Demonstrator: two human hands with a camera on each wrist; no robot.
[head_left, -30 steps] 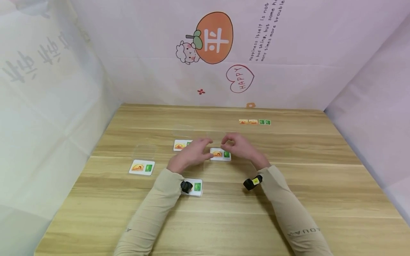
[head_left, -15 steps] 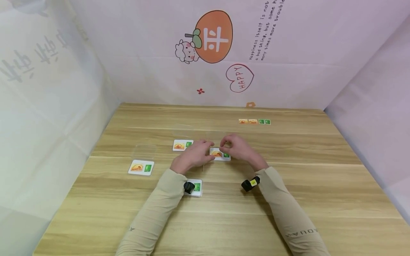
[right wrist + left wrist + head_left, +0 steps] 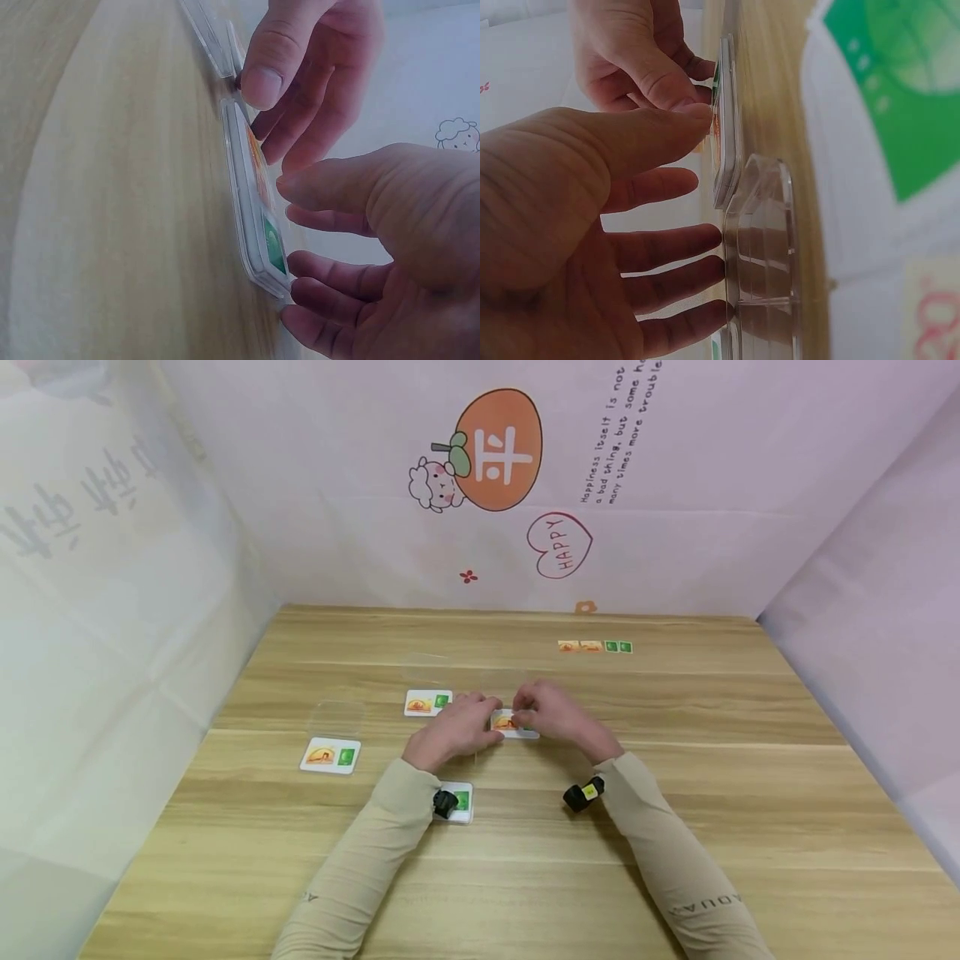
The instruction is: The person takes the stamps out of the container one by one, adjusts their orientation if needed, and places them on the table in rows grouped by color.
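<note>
In the head view both hands are over a white picture card (image 3: 517, 733) set in a clear case, with an orange picture and a green square. My left hand (image 3: 459, 727) is at the card's left side, thumb tip by its edge; the left wrist view shows its other fingers extended beside a clear plastic case (image 3: 761, 255). My right hand (image 3: 551, 714) covers the card's right end. In the right wrist view its thumb and index tips come close together above the card face, and its other fingers reach the edge near the green square (image 3: 274, 244). Nothing shows between them.
Similar white cards lie on the wooden table (image 3: 600, 877): a left card (image 3: 330, 756), a back card (image 3: 427, 702), and a near card (image 3: 463, 802) partly under the left wrist camera. Small orange pieces (image 3: 580, 646) and green pieces (image 3: 618, 647) line up at the back.
My right hand has moved slightly down and left, covering more of the card's green end. The left hand has shifted a little right, its thumb staying by the card's left side.
</note>
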